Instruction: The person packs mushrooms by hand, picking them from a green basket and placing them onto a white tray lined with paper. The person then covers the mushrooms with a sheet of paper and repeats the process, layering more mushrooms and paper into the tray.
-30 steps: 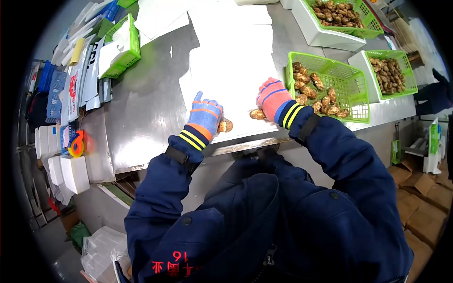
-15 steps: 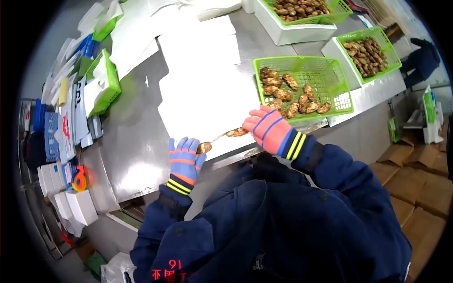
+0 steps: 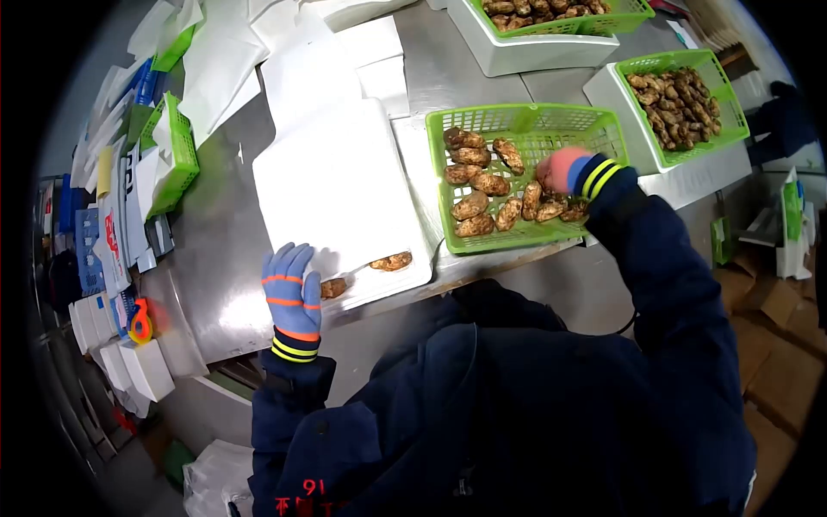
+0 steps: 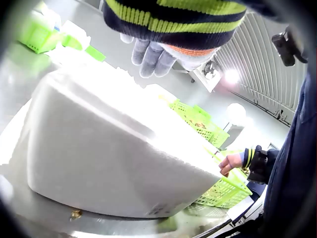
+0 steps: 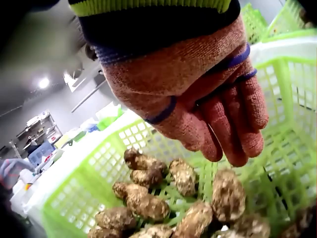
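In the head view the gloved left hand point(image 3: 293, 291) lies with straight fingers beside a brown tuber point(image 3: 333, 288) at the near left of a white slab point(image 3: 345, 189); whether they touch cannot be told. A second tuber point(image 3: 392, 261) lies to its right. The left wrist view shows the left hand point(image 4: 161, 57) above the slab's thick side point(image 4: 109, 148). Over the green basket point(image 3: 524, 241), the right hand point(image 3: 564, 170) reaches in at its right part. From the right wrist, the right hand point(image 5: 193, 94) hangs palm-down, fingers slightly bent and empty, just above tubers point(image 5: 228, 196).
Two fuller green baskets point(image 3: 676, 103) point(image 3: 560, 21) stand on white boxes at the back right. White sheets point(image 3: 220, 69) cover the table's back left. A small green basket point(image 3: 177, 164) and an orange tape dispenser point(image 3: 140, 320) are at the left. Cartons point(image 3: 771, 345) lie at the lower right.
The right hand has left the right-hand tuber on the white slab and moved right, over the basket. The left hand stays beside its tuber, its fingers straighter than at first. The head view has shifted.
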